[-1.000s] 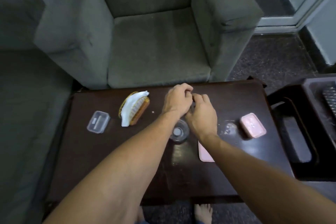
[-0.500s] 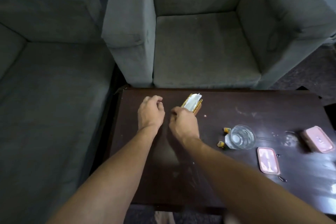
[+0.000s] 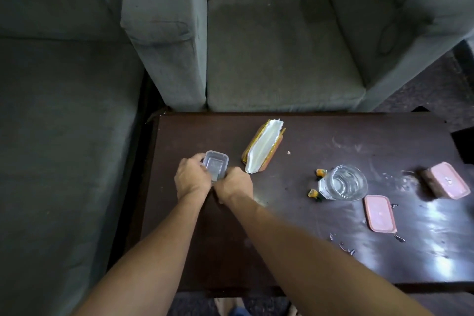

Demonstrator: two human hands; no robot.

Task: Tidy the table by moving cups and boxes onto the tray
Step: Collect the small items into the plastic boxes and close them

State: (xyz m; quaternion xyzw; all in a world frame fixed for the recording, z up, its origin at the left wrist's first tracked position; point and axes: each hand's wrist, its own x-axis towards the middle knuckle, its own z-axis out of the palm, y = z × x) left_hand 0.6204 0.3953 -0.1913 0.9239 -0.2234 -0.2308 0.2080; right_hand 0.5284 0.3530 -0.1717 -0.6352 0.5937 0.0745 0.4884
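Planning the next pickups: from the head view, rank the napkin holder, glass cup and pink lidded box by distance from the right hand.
1. Napkin holder, just beyond the right hand.
2. Glass cup, mid-table to the right.
3. Pink lidded box, far right edge.

Grey armchair [image 3: 277, 51] placed right behind dark wooden table [image 3: 282, 251], grey sofa [image 3: 59, 136] seen left of table.

A home living room: grey armchair [image 3: 277, 54] and sofa [image 3: 64, 123] beside a dark coffee table [image 3: 295, 238].
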